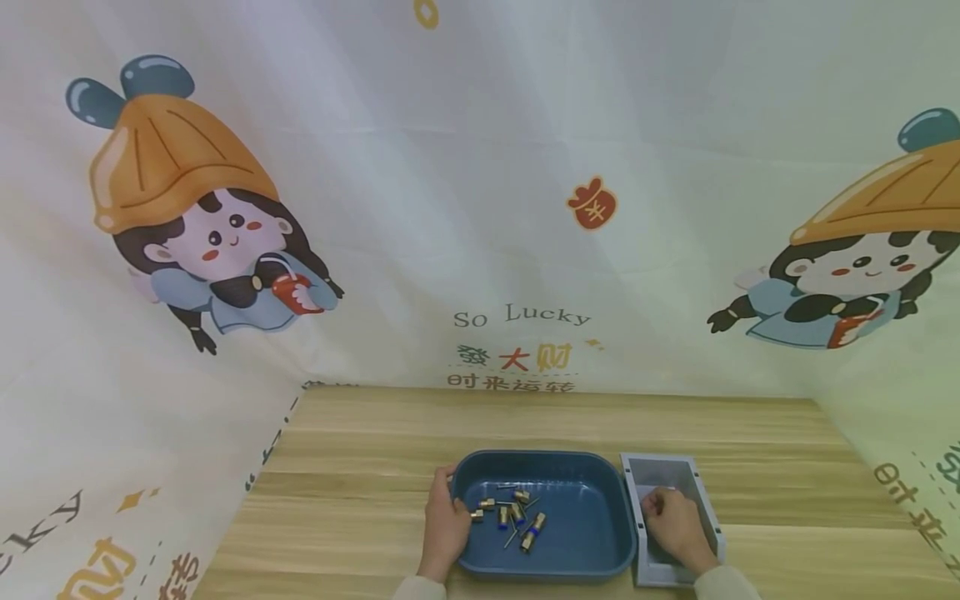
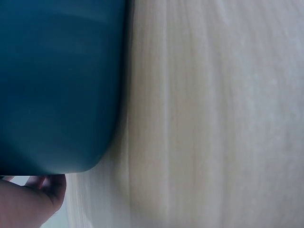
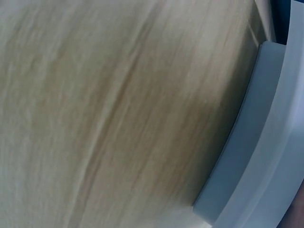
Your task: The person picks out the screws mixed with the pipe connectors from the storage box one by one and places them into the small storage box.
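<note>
My left hand [image 1: 444, 527] grips the left wall of a dark blue plastic basin [image 1: 592, 525], its thumb over the rim. In the left wrist view, fingers [image 2: 53, 190] of this hand show at the basin's edge [image 2: 61, 95]. Several brass fittings [image 1: 534, 533] with blue rings lie in the left part of the basin, mixed with thin metal pins [image 1: 512, 540]. My right hand [image 1: 677, 523] reaches into a grey box [image 1: 664, 468] with its fingers bent. Whether it holds anything there is hidden. The right wrist view shows mainly the box's outer wall [image 3: 266, 123].
Both containers stand side by side, almost touching, on a wood-grain table [image 1: 360, 467]. A pale printed cloth [image 1: 420, 208] with cartoon figures and lettering hangs behind the table and along both sides.
</note>
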### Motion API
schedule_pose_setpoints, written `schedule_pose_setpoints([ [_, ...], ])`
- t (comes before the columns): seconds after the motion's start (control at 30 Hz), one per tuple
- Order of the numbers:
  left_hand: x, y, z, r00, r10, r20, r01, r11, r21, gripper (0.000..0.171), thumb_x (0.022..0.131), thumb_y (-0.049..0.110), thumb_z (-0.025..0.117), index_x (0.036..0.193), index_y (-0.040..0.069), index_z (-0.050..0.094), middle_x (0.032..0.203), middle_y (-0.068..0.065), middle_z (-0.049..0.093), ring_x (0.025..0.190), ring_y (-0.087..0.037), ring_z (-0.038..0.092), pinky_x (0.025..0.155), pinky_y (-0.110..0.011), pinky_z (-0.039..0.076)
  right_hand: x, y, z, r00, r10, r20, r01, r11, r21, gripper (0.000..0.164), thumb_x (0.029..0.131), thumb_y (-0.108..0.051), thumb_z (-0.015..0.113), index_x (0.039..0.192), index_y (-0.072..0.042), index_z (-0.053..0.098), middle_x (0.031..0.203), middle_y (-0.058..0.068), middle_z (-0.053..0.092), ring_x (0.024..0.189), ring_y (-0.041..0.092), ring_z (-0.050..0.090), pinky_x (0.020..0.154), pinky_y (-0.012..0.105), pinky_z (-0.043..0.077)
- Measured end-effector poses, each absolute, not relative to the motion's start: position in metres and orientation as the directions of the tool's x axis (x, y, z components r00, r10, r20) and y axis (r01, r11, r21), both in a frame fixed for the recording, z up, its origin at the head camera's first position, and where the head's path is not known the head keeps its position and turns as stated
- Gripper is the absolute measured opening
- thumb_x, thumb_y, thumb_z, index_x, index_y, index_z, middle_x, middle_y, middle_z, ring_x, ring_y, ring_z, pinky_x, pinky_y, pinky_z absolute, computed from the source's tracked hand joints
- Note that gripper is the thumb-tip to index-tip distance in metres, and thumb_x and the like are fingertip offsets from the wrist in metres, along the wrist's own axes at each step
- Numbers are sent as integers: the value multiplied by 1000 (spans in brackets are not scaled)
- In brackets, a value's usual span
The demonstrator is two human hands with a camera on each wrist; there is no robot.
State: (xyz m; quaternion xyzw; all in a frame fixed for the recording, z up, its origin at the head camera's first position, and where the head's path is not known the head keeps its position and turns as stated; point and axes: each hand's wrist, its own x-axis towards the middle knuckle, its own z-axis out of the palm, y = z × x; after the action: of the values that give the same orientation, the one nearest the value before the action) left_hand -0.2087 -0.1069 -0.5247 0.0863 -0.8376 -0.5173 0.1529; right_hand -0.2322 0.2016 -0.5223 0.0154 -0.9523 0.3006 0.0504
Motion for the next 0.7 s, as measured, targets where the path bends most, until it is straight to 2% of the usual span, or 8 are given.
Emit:
schedule_pose_setpoints([
  [0.7, -208, -106, -524, -936, -305, 175, 16, 458, 889, 46, 76, -17, 45, 120, -1, 49, 120, -28, 57, 110, -44, 56, 92, -57, 45, -231, 202, -526, -988, 38, 147, -55, 814, -578, 13, 77, -3, 56, 69, -1, 65, 60, 2, 60, 57, 13, 52, 53, 29, 44],
])
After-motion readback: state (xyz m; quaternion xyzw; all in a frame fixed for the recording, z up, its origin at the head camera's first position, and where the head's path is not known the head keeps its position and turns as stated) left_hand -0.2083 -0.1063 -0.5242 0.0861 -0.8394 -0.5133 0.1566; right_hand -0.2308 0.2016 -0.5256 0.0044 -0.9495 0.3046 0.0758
